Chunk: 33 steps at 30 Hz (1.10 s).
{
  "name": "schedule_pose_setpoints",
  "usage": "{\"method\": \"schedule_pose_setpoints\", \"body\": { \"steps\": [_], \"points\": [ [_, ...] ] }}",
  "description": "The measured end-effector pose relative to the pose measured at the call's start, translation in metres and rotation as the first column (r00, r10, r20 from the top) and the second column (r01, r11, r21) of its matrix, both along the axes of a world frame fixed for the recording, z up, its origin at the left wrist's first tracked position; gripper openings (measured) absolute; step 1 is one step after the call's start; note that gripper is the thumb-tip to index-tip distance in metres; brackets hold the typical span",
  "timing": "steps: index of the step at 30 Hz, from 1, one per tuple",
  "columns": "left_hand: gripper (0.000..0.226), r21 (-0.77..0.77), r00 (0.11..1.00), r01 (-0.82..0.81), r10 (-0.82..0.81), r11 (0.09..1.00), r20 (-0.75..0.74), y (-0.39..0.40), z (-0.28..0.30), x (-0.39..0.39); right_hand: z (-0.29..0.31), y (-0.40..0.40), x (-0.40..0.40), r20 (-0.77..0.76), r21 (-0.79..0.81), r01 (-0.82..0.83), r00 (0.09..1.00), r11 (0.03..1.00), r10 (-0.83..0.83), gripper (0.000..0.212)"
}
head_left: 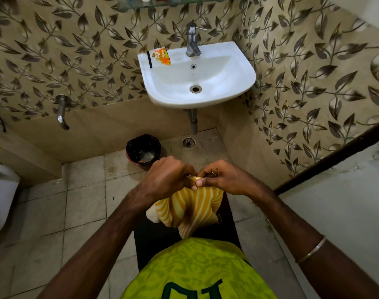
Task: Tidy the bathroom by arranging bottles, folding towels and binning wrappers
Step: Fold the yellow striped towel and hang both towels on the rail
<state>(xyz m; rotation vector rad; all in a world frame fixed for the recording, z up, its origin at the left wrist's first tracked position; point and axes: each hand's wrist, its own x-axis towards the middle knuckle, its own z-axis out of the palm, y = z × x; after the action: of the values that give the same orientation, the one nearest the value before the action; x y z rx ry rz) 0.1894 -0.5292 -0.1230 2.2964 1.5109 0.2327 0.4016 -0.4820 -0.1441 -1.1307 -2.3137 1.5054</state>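
Striped towel (192, 210) pinched by both hands (197, 178); beyond, bin (143, 150), sink (205, 72) bearing wrapper (162, 56).

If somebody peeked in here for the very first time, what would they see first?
Probably the yellow striped towel, hanging low in the middle, pinched at its top edge by the left hand and right hand. Next, the white sink on the leaf-patterned wall, with an orange wrapper lying on its back left rim. A black bin stands on the floor below.
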Motion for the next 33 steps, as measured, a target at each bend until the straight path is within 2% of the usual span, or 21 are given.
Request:
{"method": "schedule_pose_setpoints", "body": {
  "steps": [2,6,13,15,18,19,23,26,29,33],
  "points": [
    [0.024,0.020,1.000,0.013,-0.013,1.000,0.007,-0.001,0.001,-0.001,0.000,0.000,0.004,-0.007,-0.042,-0.007,1.000,0.999,0.007,0.017],
    [0.023,0.022,0.999,0.016,-0.017,1.000,0.028,0.000,0.004,-0.008,-0.001,0.002,0.013,0.029,-0.091,-0.008,1.000,0.996,0.011,0.017],
    [0.024,0.021,0.999,0.014,-0.014,1.000,0.035,-0.002,0.007,-0.019,0.004,0.000,0.015,0.046,-0.020,0.000,0.999,1.000,0.001,0.017],
    [0.033,0.012,1.000,0.003,-0.003,1.000,0.006,-0.003,0.007,-0.017,0.005,-0.002,0.013,0.038,0.025,-0.004,0.999,1.000,0.003,0.017],
    [0.068,0.000,1.000,0.023,-0.023,1.000,-0.002,-0.007,0.003,-0.006,0.003,-0.004,0.009,0.022,0.058,-0.019,1.000,0.998,0.018,0.016],
    [0.070,0.008,1.000,0.029,-0.029,1.000,0.004,-0.008,0.000,-0.001,0.003,-0.004,0.008,0.022,0.064,-0.027,0.999,0.998,0.026,0.012],
    [0.042,0.031,0.999,0.010,-0.011,0.999,0.040,-0.005,-0.004,0.005,0.004,-0.003,0.003,0.018,0.083,-0.037,0.999,0.996,0.036,0.005],
    [0.024,0.036,0.999,0.015,-0.016,0.999,0.041,-0.005,-0.004,0.000,0.005,-0.002,0.006,0.025,0.005,-0.060,0.998,0.998,0.060,0.010],
    [0.021,0.059,0.997,0.018,-0.022,0.998,0.069,-0.005,-0.004,-0.006,0.005,0.001,0.012,0.067,-0.037,-0.048,0.996,0.998,0.050,0.018],
    [0.020,0.046,0.996,-0.002,-0.003,0.999,0.092,-0.005,-0.002,-0.018,0.008,0.002,0.018,0.106,0.012,-0.042,0.994,0.999,0.040,0.018]
  ]
}}
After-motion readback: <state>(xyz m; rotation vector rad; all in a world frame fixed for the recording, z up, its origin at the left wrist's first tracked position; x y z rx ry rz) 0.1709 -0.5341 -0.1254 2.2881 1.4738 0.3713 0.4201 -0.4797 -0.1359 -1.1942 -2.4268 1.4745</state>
